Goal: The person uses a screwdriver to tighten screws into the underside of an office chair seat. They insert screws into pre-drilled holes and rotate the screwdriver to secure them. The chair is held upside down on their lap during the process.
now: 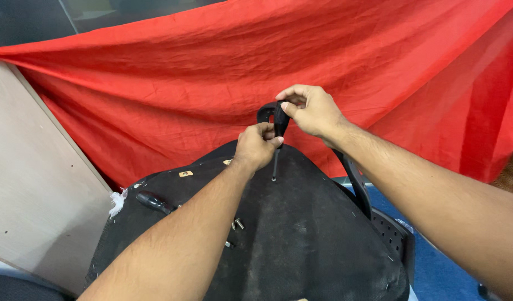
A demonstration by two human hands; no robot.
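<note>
A screwdriver (275, 161) with a black handle stands upright, its tip on the black fabric underside of an upturned chair seat (306, 234). My left hand (255, 146) grips the lower part of the handle. My right hand (312, 111) closes around the top of the handle from the right. A black curved chair armrest (354, 178) runs behind and to the right of the hands.
Loose screws (237, 224) and a second black-handled tool (153, 202) lie on the seat's left part. A pale wooden board (33, 184) leans at the left. A red cloth (212, 72) hangs behind. Blue floor (446, 267) shows at the lower right.
</note>
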